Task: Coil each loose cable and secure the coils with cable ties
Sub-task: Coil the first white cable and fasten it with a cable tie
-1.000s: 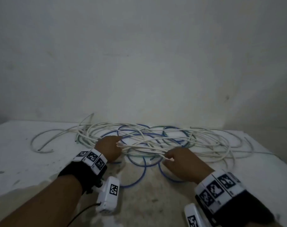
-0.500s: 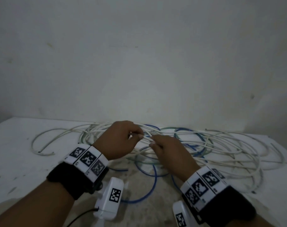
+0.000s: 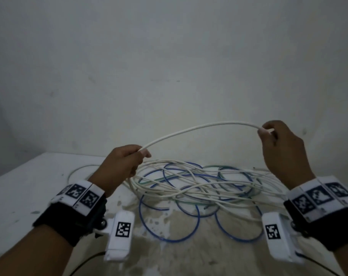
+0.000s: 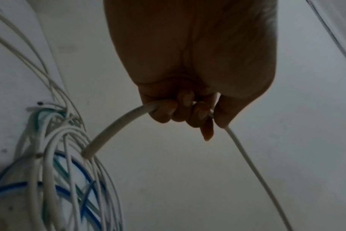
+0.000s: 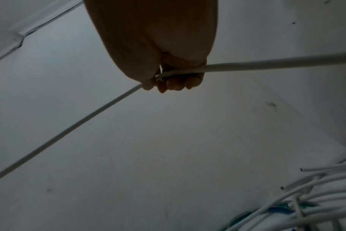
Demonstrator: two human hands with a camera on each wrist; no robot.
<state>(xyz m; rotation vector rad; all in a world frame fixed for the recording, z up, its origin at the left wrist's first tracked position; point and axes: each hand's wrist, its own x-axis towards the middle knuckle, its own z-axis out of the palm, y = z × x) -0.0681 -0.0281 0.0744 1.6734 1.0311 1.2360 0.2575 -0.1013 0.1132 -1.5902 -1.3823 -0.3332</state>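
Both hands are raised above the desk (image 3: pixel 20 186), stretching a length of white cable (image 3: pixel 199 127) between them in a shallow arch. The left hand (image 3: pixel 123 166) is gripping the cable at about 9 o'clock from the tangle, its fingers (image 4: pixel 188 107) curled round it; in the left wrist view a short free end of the white cable (image 4: pixel 117 126) is sticking out of the fist and curving down toward the heap, while the thinner-looking run is leaving the other side of the fist. The right hand (image 3: pixel 278 148) is holding the same cable higher up, at roughly 1 o'clock from the pile, pinching it between thumb and curled fingers (image 5: pixel 174 84); in the right wrist view the white cable (image 5: pixel 267 64) is passing through the fist and running out to both sides.

Below the lifted span, the rest of the loose cables (image 3: pixel 199 188) are lying in a tangle on the desk against the wall (image 3: pixel 169 66): many white loops are crossing over a blue cable (image 3: pixel 169 239), whose loops are sagging toward 6 o'clock, and a green cable (image 3: pixel 211 167) is threading through the heap toward 12 o'clock. A single white loop (image 3: pixel 77 172) is lying out at 9 o'clock, partly hidden behind the left wrist.

Each wrist is wearing a black band with white marker blocks (image 3: pixel 79 194), and a white camera module (image 3: pixel 120 234) is hanging under it
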